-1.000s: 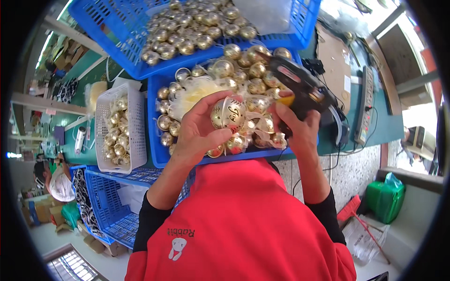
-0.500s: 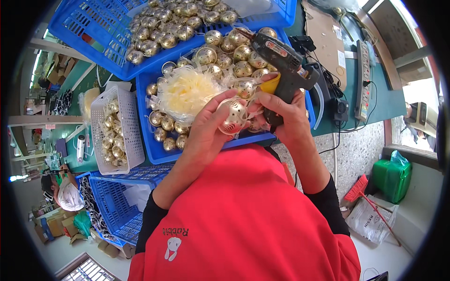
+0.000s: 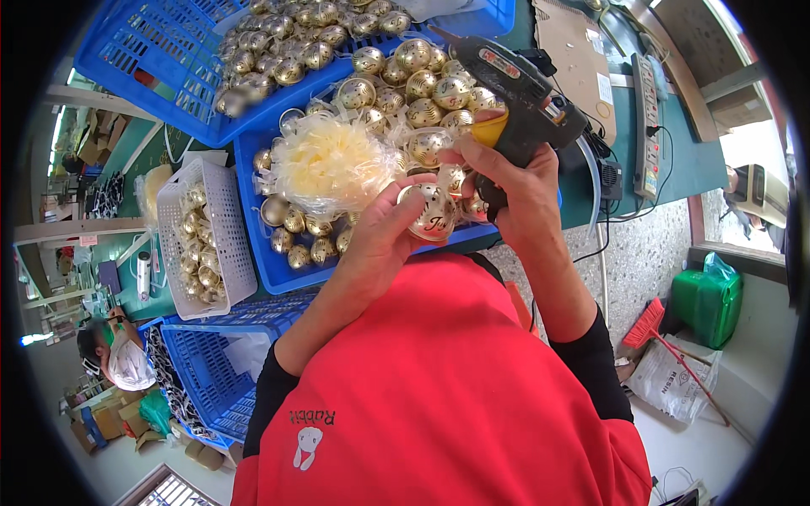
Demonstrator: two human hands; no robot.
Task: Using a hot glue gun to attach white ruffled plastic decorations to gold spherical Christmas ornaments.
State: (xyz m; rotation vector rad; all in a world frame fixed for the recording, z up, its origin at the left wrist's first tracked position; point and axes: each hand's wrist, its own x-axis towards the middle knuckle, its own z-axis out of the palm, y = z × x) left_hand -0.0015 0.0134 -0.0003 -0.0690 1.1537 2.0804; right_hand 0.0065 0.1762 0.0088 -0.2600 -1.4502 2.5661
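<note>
My left hand [image 3: 371,249] is closed around a gold ball ornament [image 3: 434,218] with dark lettering and small marks, thumb on its top. Just right of it, my right hand [image 3: 530,196] grips a black hot glue gun [image 3: 521,99] with a yellow trigger, its nozzle pointing up and to the left. Both hands are over the front of a blue crate [image 3: 246,202]. Inside lie many gold ball ornaments [image 3: 422,84] and a bundle of clear, cream-tinted plastic strips [image 3: 325,164]. Whether the right fingertips also hold a strip is unclear.
Behind, a tilted blue basket [image 3: 160,67] holds more gold balls. A white perforated basket [image 3: 239,261] of gold balls stands at left. On the green table are a power strip [image 3: 648,126] and cardboard [image 3: 574,59]. Another person [image 3: 126,358] sits far left.
The gold ball has turned in my left hand, so lettering now faces up. My right hand and the glue gun have moved slightly up and away from the ball.
</note>
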